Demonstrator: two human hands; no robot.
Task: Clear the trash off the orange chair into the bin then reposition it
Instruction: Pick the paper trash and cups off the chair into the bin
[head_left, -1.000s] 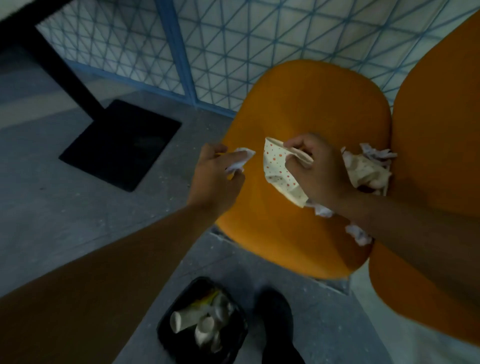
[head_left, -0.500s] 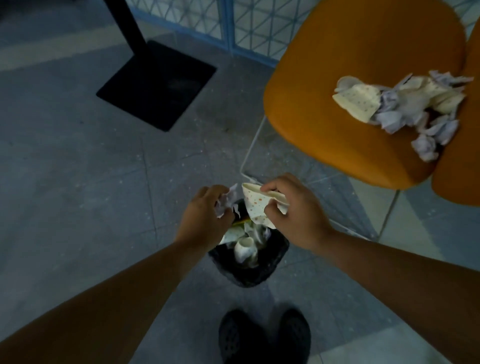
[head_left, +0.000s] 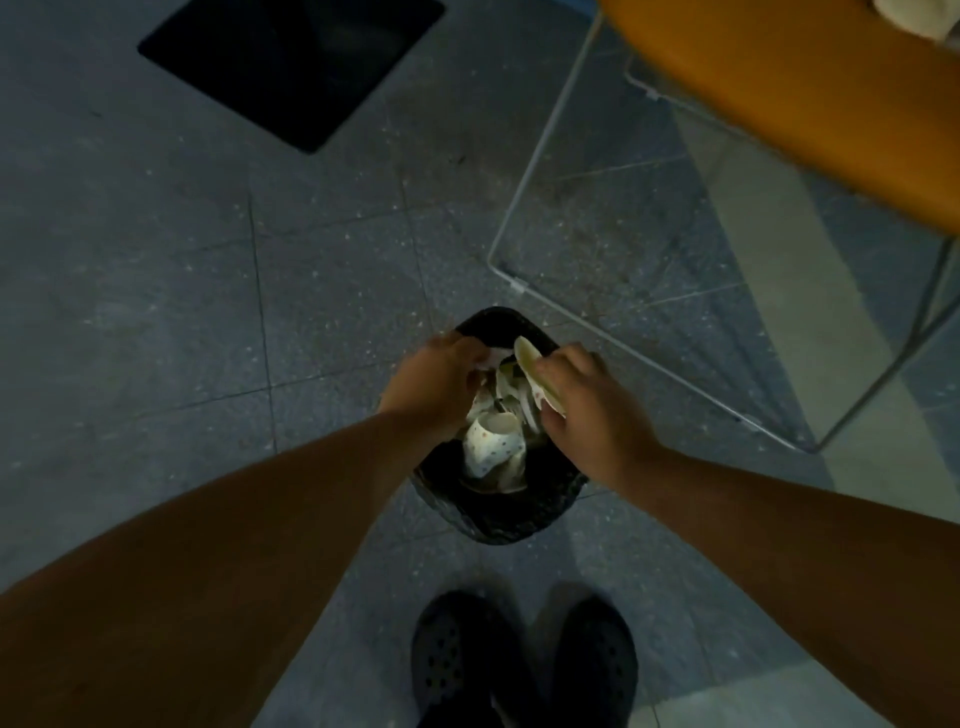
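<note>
A small black bin stands on the floor in front of my feet, holding crumpled paper cups. Both hands are over its mouth. My left hand is closed around a small crumpled white paper, mostly hidden by the fingers. My right hand grips a flattened dotted paper cup at the bin's rim. The orange chair fills the upper right; a bit of pale trash shows on its seat at the top edge.
The chair's thin white wire frame runs down to the floor right of the bin. A black square table base lies at the upper left. My two dark shoes are just below the bin on the grey tiled floor.
Both hands have dropped lower, down to the bin's mouth, still holding their papers. My view has tilted down, so most of the chair seat and its trash pile left the frame.
</note>
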